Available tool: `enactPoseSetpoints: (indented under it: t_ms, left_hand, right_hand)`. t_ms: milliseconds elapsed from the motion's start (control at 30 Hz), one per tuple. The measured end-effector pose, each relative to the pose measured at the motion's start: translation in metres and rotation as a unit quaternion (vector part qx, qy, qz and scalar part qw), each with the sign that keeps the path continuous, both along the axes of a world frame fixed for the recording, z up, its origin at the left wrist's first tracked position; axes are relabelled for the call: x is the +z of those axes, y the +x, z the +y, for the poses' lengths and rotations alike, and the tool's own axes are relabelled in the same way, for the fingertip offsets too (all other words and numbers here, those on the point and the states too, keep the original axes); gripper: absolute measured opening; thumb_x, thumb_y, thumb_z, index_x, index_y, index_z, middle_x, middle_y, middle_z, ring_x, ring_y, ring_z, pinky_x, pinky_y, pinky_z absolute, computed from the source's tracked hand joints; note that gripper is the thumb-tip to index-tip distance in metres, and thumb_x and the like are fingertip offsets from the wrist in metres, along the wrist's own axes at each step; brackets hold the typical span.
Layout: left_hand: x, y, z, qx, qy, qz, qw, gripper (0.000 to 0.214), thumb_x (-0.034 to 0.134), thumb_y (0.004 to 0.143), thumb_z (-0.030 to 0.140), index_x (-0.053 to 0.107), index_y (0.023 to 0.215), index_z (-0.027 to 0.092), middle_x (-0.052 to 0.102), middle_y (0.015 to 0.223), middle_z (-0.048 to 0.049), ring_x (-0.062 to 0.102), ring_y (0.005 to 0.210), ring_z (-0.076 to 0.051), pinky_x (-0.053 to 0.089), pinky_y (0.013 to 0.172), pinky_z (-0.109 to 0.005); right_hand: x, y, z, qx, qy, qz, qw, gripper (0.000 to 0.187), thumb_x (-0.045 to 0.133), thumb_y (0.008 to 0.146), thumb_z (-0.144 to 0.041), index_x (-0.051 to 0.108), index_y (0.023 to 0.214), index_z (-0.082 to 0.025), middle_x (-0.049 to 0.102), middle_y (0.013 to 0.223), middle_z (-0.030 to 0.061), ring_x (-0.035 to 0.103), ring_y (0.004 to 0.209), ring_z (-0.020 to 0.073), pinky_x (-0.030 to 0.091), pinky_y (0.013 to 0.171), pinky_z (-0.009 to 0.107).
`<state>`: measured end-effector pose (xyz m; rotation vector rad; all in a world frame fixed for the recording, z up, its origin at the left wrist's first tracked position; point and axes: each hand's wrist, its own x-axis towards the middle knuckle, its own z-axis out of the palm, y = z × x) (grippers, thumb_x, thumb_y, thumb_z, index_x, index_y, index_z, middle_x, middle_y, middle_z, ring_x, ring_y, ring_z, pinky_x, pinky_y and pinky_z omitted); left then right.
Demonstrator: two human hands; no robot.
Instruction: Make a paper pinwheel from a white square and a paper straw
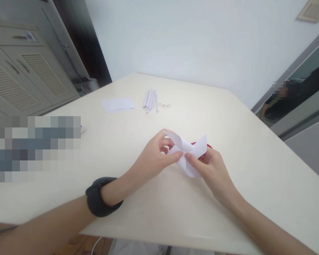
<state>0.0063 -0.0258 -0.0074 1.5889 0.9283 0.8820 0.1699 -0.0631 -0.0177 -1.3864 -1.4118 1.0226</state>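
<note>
A white paper pinwheel [186,146] with curled blades is held between my two hands above the table. My left hand [159,150] pinches it from the left, thumb pressed near its centre. From the right, my right hand [208,163] grips it, with its thumb almost meeting the left one at the middle. Part of something red and curved [209,145] shows behind the paper by my right fingers; its kind is hidden. Beyond my hands, rolled paper sticks [150,100] lie in a bundle beside a small scatter of thin pins or wires [164,106], too small to name.
A stack of white paper sheets [118,104] lies on the cream table [234,124], left of the sticks. A pale cabinet [34,71] stands at the far left. At the right, a person [279,99] shows past a doorway. A blurred-out patch covers the table's left side.
</note>
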Motion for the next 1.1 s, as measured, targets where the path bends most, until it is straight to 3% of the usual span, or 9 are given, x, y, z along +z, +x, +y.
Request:
enactPoseSetpoints:
  t_ms: [600,1100]
  left_hand:
    - [0.0029,-0.0012,0.0008,0.001,-0.028,-0.022,0.999,0.027,0.062,0.077,0.024,0.043,0.095,0.024,0.065,0.088,-0.0005,0.058,0.077,-0.015,0.043,0.071,-0.031]
    - [0.0044,-0.0017,0.0017,0.003,-0.039,-0.027,0.999,0.029,0.063,0.076,0.024,0.041,0.095,0.023,0.065,0.087,-0.0008,0.056,0.074,-0.014,0.043,0.069,-0.03]
  right_hand:
    - [0.002,0.0006,0.0001,0.006,-0.018,0.038,0.999,0.015,0.059,0.08,-0.032,0.06,0.085,-0.017,0.055,0.079,0.0001,0.05,0.068,0.013,0.036,0.057,0.024]
    - [0.0054,0.0008,0.0013,0.01,-0.016,0.036,0.999,0.016,0.059,0.08,-0.032,0.062,0.087,-0.017,0.058,0.084,0.0015,0.052,0.071,0.0142,0.038,0.06,0.024]
